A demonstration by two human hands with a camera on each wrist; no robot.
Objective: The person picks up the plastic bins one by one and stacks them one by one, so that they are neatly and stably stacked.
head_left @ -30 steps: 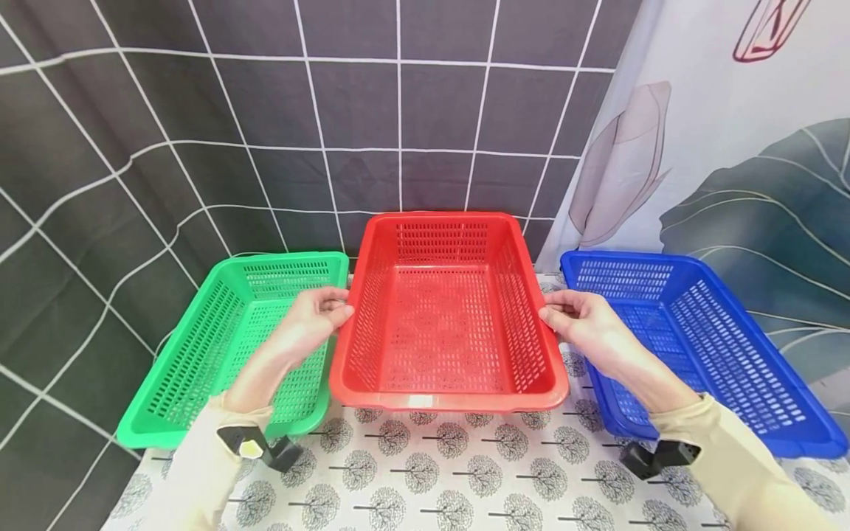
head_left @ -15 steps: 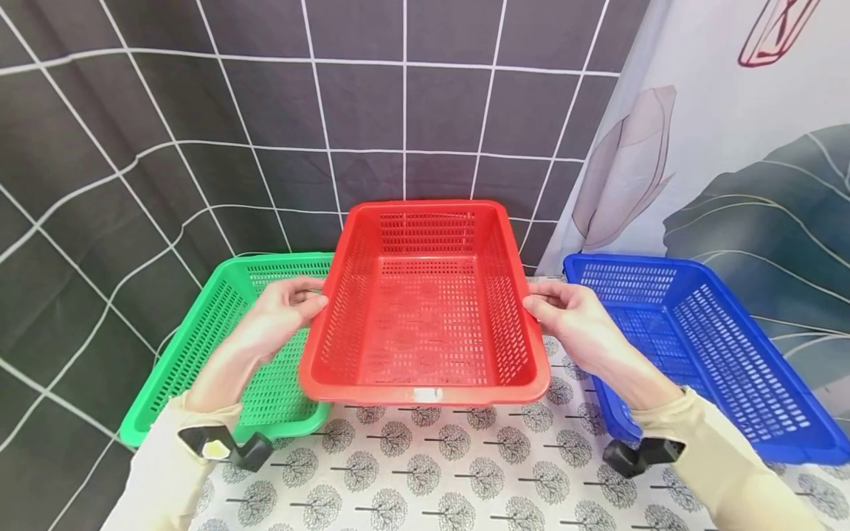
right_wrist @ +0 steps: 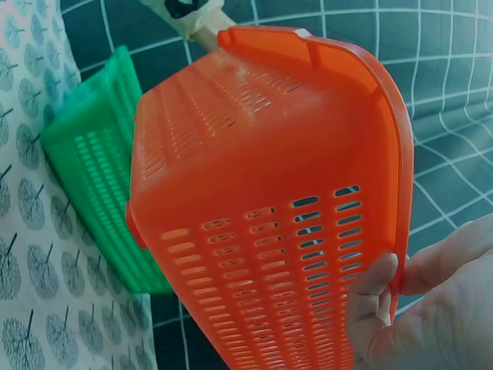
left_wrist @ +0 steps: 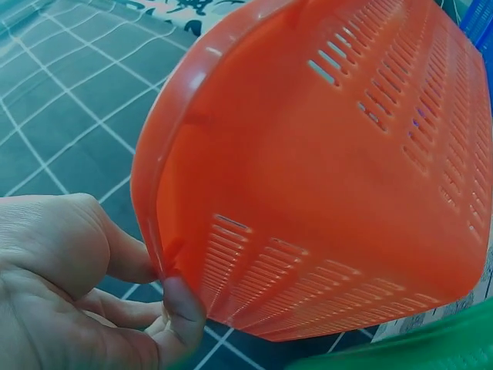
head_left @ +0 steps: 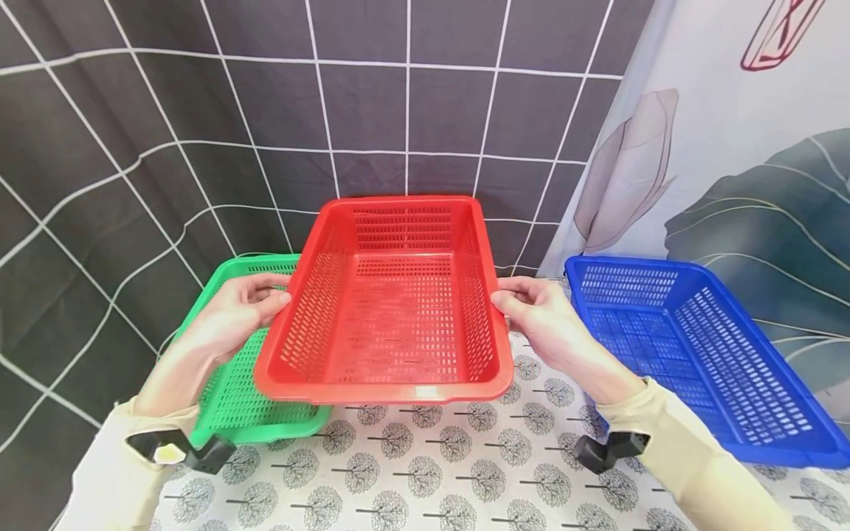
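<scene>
A red plastic basket [head_left: 405,317] with slotted walls hangs in the air between both hands, with nothing inside it. My left hand [head_left: 242,313] pinches the rim of its left side, thumb on top. On the opposite side my right hand [head_left: 541,313] pinches the rim the same way. In the left wrist view the left hand's fingers [left_wrist: 181,308] curl under the rim. The right wrist view has the right hand [right_wrist: 431,301] gripping the rim beside the slots. The red basket overlaps part of a green basket [head_left: 246,383] lower at the left.
A blue basket [head_left: 690,346] stands on the table at the right. The tablecloth [head_left: 425,472] is white with a grey tree print. Behind the baskets hangs a dark curtain [head_left: 365,110] with white grid lines, and a leaf-patterned cloth [head_left: 730,184] is at the right.
Both hands have carried the red basket left and slightly up, so it covers more of the green basket. The green and blue baskets have stayed in place.
</scene>
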